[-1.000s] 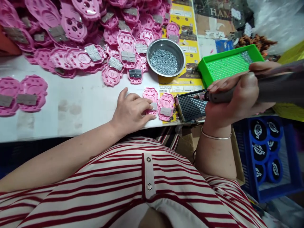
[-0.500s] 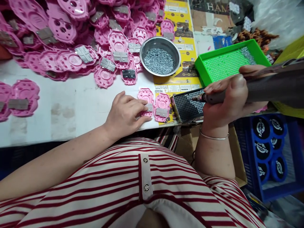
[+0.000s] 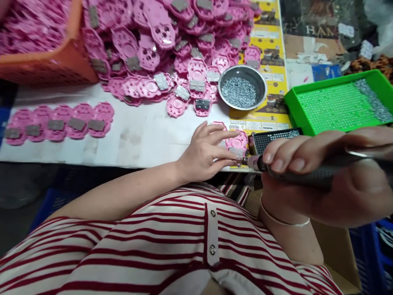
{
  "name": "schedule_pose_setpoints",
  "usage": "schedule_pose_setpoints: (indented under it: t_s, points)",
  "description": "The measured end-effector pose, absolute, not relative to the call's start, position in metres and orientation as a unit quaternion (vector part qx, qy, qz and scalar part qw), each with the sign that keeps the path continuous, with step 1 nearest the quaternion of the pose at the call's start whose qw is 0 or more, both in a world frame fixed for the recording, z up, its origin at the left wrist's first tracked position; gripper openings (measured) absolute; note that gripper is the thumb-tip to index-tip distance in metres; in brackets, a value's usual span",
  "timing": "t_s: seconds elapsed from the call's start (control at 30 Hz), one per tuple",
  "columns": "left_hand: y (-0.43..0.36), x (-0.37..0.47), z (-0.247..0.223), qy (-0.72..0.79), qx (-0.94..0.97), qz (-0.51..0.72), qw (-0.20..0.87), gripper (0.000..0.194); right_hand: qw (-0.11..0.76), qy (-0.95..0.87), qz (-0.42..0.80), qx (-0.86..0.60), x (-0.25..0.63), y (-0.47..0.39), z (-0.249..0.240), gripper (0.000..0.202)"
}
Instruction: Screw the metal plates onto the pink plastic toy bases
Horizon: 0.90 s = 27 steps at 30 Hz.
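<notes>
My right hand point(image 3: 319, 172) is wrapped round a dark power screwdriver point(image 3: 310, 176), seen large and close. Its bit point(image 3: 244, 161) points left and reaches the thumb and forefinger of my left hand point(image 3: 204, 151). Those two fingertips come together at the bit's end; whatever is between them is too small to make out. The other left fingers stretch over two pink plastic shells point(image 3: 238, 140) with grey metal plates, at the table's front edge. One shell is mostly hidden under the hand. Right beside them is a black perforated tray point(image 3: 260, 141), partly behind my right hand.
A steel bowl point(image 3: 221, 92) of small screws stands behind the shells. At right is a green tray point(image 3: 307, 88) with screws. Many pink shells are heaped at the back point(image 3: 150, 57), near an orange basket point(image 3: 80, 53). A row of shells point(image 3: 81, 121) lies left.
The screwdriver bit has gone from the black tray leftward to my left fingertips. My left hand has shifted towards the right-hand shell. The view has turned left, bringing in the orange basket.
</notes>
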State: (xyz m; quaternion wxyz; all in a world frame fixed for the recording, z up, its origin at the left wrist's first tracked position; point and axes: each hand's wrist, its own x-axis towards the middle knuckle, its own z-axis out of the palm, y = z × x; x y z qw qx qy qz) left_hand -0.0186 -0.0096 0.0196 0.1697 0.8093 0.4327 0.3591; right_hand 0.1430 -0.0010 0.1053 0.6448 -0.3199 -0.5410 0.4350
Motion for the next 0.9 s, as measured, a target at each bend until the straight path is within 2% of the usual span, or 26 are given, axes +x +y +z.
schedule_pose_setpoints:
  t_s: [0.13,0.3,0.53,0.6,0.67,0.7,0.77,0.9]
  points:
    - [-0.009,-0.022,0.019,0.423,0.791,0.384,0.22,0.006,0.651,-0.54,0.476,-0.241,0.136,-0.008,0.11,0.006]
    - [-0.006,-0.026,0.019,0.425,0.79,0.366,0.247,0.018,0.646,-0.532,0.512,-0.195,0.13,-0.002,0.102,0.015]
    - [-0.003,-0.027,0.022,0.431,0.825,0.281,0.235,0.025,0.6,-0.557,0.537,-0.205,0.129,-0.003,0.093,0.016]
    - [-0.004,-0.03,0.023,0.446,0.828,0.261,0.219,0.034,0.6,-0.568,0.522,-0.211,0.128,-0.003,0.09,0.016]
    - [-0.004,-0.036,0.02,0.473,0.822,0.253,0.191,0.068,0.613,-0.583,0.486,-0.221,0.124,-0.001,0.087,0.009]
    - [-0.003,-0.038,0.018,0.492,0.815,0.25,0.176,0.075,0.622,-0.589,0.464,-0.226,0.122,0.001,0.086,0.002]
    - [0.0,-0.043,0.011,0.522,0.801,0.249,0.158,0.078,0.635,-0.602,0.424,-0.233,0.119,0.005,0.081,0.012]
    - [0.002,-0.045,0.001,0.547,0.79,0.233,0.153,0.07,0.641,-0.623,0.362,-0.265,0.114,0.013,0.068,0.023]
